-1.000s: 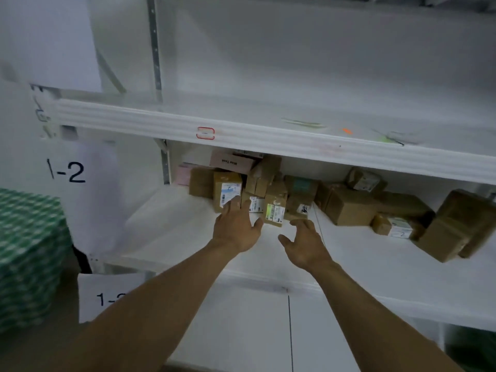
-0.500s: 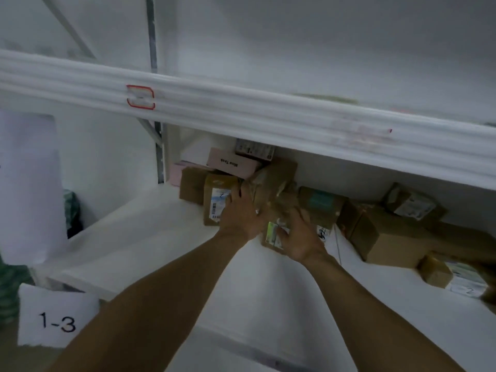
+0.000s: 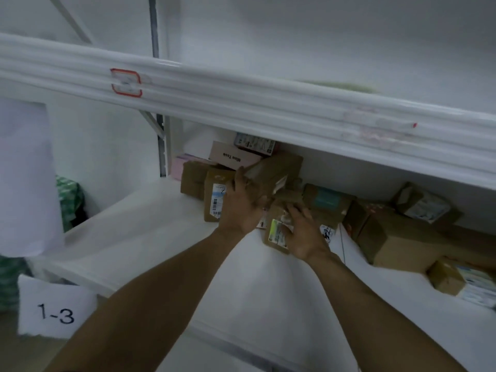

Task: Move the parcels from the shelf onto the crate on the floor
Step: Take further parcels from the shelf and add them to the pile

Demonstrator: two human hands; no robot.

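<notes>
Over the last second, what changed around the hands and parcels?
Both hands reached forward into the pile. The left hand now grips the tilted brown parcel; the right hand grips the small green-labelled parcel. The pink box, the large brown box and the shelf stayed put.

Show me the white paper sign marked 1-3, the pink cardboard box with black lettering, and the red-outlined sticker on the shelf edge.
White paper sign marked 1-3 (image 3: 55, 314): head view, on the printed number.
Pink cardboard box with black lettering (image 3: 232, 157): head view, lettered face.
Red-outlined sticker (image 3: 125, 82): head view, its centre.
</notes>
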